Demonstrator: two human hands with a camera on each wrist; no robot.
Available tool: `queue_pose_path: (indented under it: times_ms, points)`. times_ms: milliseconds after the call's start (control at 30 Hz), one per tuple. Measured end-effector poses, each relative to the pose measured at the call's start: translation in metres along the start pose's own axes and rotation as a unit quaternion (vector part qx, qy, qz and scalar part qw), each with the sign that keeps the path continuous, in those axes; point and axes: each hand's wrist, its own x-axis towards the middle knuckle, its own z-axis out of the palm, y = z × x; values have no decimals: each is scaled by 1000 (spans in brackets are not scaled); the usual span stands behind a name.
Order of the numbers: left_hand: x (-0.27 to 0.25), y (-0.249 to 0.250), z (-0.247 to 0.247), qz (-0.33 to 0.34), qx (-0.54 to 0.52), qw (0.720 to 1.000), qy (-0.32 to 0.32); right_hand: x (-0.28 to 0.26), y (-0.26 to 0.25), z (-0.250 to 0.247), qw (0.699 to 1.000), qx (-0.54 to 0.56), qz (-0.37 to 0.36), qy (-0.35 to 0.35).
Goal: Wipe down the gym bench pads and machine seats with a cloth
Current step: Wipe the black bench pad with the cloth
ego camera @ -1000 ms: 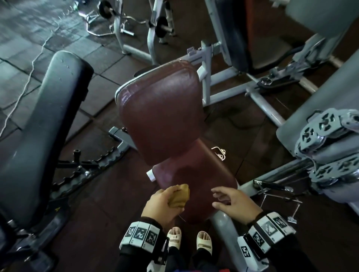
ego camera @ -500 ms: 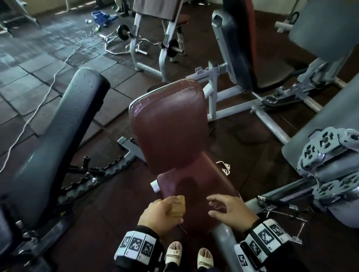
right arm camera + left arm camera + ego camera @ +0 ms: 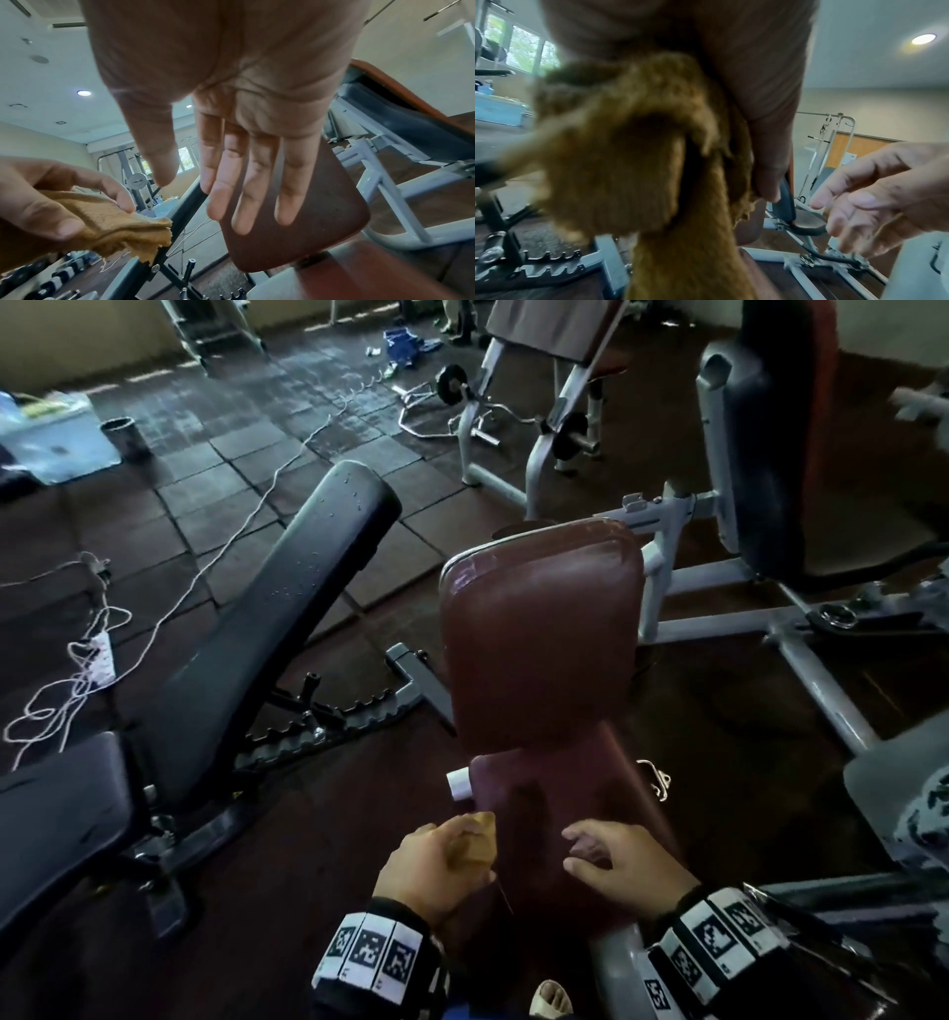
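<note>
Left hand (image 3: 436,865) bunching tan cloth (image 3: 475,845) at 6 o'clock, by maroon seat pad (image 3: 554,819) left edge. Right hand (image 3: 624,865) empty, fingers loose above pad. Risk: balled cloth, small contact, patches missed.

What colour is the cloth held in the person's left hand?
Tan, a golden brown. The cloth in the left hand shows best in the right wrist view.
</note>
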Motion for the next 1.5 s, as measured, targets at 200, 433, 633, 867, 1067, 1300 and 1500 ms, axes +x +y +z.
queue_pose_path:
  times_ms: [200, 433, 633, 867, 1067, 1300, 1500]
  points:
    - [4, -30, -24, -47, -27, 998, 27, 39, -25, 15, 999, -16, -19, -26]
    - [23, -95, -85, -80, -48, 994, 51, 105, -88, 48, 997, -33, -38, -59]
    - [46, -168, -156, -95, -51, 992, 69, 169, -152, 91, 995, -53, -37, -76]
    - [78, -226, -216, -92, -50, 991, 78, 224, -204, 123, 996, -54, -29, -59]
    - [107, -237, -240, -77, -76, 992, 65, 260, -225, 122, 997, -53, -21, -55]
    - [169, -226, -265, -59, -91, 993, 53, 324, -241, 106, 998, -32, -21, -57]
    - [249, -206, -298, -24, -90, 992, 82, 408, -261, 67, 997, -33, -36, -55]
